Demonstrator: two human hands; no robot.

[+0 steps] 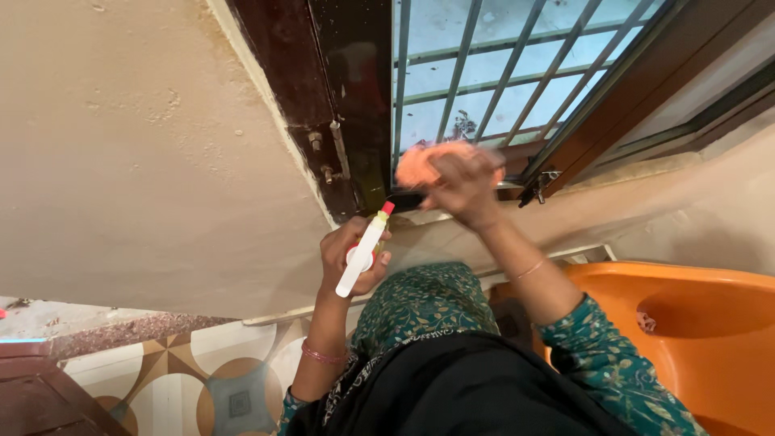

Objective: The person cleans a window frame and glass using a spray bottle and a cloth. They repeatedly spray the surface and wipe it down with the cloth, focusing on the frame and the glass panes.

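At the far left we see a dark wooden piece of furniture [36,400] in the bottom corner, and beside it a floor of patterned tiles [202,371] in cream, brown and grey-blue. Above them rises a plain beige wall [137,145], marked with small bumps and stains.

Moving right, our left hand [352,260] is closed around a white spray bottle [361,257] with a yellowish neck and a red tip; the bottle points up and to the right, toward the window. A pink bangle [321,354] sits on that wrist. Just above the bottle stands the dark brown window frame [339,105] with its metal hinges.

Further right, our right hand [464,184] is pressed against the bottom of the window, its fingers closed on an orange-pink cloth [424,164], which lies against the lower edge of the glass and is blurred. Behind the glass run pale metal bars [500,73]. A thin bangle [529,269] circles this wrist, and the sleeve is green with a leafy print.

At the far right an orange plastic chair [702,323] stands just beside our right arm, below the sill.
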